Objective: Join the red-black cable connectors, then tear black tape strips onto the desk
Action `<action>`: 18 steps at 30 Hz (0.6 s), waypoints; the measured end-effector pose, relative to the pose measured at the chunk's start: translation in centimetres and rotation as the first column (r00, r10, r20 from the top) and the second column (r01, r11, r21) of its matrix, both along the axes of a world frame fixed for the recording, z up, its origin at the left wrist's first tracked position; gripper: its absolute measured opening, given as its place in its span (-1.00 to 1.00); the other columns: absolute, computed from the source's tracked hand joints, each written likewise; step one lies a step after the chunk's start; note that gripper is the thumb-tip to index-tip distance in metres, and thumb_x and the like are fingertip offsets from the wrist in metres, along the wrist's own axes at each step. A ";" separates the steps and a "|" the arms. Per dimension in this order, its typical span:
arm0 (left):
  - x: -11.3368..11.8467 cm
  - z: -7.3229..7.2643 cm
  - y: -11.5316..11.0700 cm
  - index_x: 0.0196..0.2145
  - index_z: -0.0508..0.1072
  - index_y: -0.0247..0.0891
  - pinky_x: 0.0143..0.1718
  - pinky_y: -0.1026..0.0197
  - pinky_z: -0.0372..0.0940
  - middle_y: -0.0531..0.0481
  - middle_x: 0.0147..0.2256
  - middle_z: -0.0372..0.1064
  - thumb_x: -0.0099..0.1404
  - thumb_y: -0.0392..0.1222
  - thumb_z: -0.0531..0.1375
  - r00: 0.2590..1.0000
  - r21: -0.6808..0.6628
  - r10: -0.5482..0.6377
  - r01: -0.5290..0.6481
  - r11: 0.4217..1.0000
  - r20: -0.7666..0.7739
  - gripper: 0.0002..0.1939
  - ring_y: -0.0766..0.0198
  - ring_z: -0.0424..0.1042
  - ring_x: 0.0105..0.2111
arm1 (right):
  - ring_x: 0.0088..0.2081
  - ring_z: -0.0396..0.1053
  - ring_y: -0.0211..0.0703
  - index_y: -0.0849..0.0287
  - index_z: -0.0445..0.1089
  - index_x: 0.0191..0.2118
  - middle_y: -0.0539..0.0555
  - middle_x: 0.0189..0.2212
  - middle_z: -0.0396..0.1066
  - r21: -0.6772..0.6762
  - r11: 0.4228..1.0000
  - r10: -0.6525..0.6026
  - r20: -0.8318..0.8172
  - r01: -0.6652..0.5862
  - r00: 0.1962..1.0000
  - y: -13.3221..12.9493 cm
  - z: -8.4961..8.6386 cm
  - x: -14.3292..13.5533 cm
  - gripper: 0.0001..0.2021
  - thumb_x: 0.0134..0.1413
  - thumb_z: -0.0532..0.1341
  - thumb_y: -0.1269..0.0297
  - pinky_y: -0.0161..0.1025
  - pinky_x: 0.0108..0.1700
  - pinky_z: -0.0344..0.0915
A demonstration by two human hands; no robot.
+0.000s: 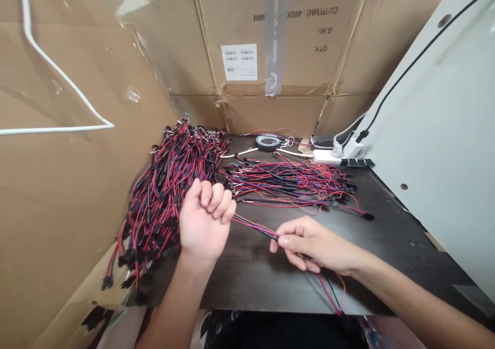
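Observation:
A wire harness of thin red, black and orange wires stretches between my two hands above the dark tabletop. Its left end runs into my left hand, which is closed with the fingers curled over; the end inside is hidden. Thumb and fingertips of my right hand pinch the same wires further along. Past that hand the loose wires hang down over the table's front edge. Just behind my left hand lies a big heap of similar wire harnesses. A flatter row of harnesses spreads behind both hands.
At the back of the dark table lies a roll of tape. A white power strip with plugs sits at the back right. Cardboard stands behind and to the left, a white panel to the right. A white cable hangs upper left.

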State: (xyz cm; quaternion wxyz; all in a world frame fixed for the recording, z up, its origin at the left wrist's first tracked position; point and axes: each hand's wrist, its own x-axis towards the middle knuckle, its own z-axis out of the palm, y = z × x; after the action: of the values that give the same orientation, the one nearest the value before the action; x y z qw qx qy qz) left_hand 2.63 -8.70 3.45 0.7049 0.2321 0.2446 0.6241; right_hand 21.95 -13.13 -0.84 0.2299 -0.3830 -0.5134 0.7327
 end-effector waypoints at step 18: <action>-6.1 -5.2 -4.4 -0.49 0.50 -0.32 -0.36 0.28 0.45 -0.01 -0.46 0.40 -0.01 -0.04 0.41 0.694 0.055 0.251 -0.293 0.955 -0.675 -0.71 0.26 0.42 -0.42 | -0.52 0.26 -0.29 0.20 0.42 -0.21 0.05 -0.48 0.38 0.343 0.925 -0.313 0.448 0.163 0.837 -3.3 -0.6 10.2 -0.72 0.06 0.23 0.10 -0.37 -0.54 0.21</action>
State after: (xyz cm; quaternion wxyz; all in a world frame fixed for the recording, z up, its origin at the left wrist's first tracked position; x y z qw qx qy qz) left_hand -3.44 -13.11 -1.77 0.4741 0.3834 0.5324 0.5872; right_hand 32.19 -16.40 -1.40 0.2347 -0.5810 -0.6047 0.4917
